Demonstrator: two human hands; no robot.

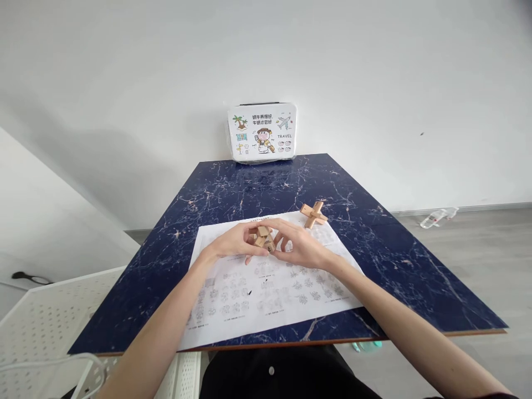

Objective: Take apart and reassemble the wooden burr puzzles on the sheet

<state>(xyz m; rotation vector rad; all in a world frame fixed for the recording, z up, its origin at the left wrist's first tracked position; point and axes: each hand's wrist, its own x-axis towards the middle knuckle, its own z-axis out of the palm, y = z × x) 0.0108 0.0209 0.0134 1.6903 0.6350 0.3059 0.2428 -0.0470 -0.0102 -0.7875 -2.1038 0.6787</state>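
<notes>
Both my hands meet over a white printed sheet (270,299) on a dark blue marbled table (374,260). My left hand (233,244) and my right hand (301,246) have their fingers curled around a small cluster of light wooden puzzle pieces (263,237), held between them just above the paper. A second wooden puzzle (313,213), a cross of interlocked sticks, lies on the sheet's far right corner, apart from my hands.
A white case with cartoon travel pictures (262,133) leans on the wall at the table's far edge. A white perforated rack (50,321) stands at the left. A clear plastic bottle (438,217) lies on the grey floor to the right.
</notes>
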